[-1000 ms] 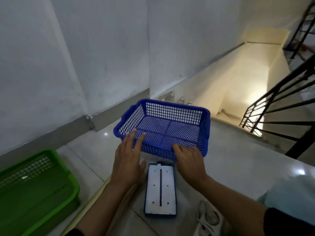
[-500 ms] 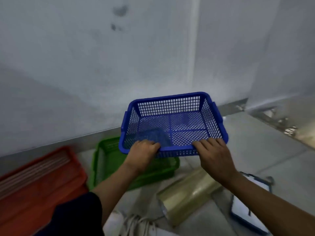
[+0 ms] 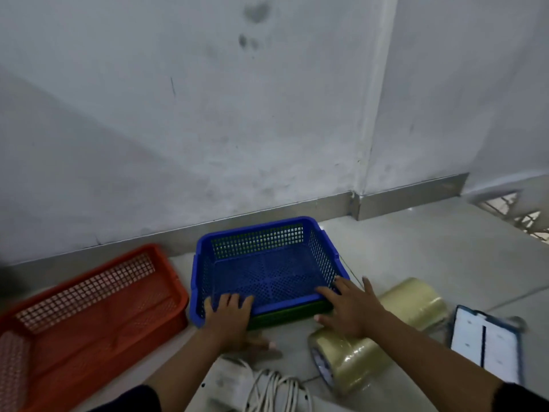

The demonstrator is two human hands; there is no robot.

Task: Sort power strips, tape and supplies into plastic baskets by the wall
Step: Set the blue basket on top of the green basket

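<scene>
An empty blue mesh basket [image 3: 258, 240] sits nested on top of a green basket [image 3: 285, 316] on the floor against the wall; only a green strip shows under its near edge. My left hand [image 3: 228, 319] has its fingers hooked over the blue basket's near rim at the left. At the near right corner, my right hand [image 3: 350, 310] rests with its fingers spread and straight. A red mesh basket [image 3: 175, 281] lies to the left. Two rolls of clear tape [image 3: 350, 367] [image 3: 416, 301] lie to the right, and a white power strip with coiled cord [image 3: 267, 388] lies near me.
A flat white pad with a blue border [image 3: 487, 343] lies on the floor at the right. The grey wall and metal skirting [image 3: 401, 200] run behind the baskets. Stair steps [image 3: 523, 212] drop away at the far right.
I turned left from the stairs, carrying the blue basket in both hands. It came down from the air onto the green basket by the wall, and my right fingers have straightened.
</scene>
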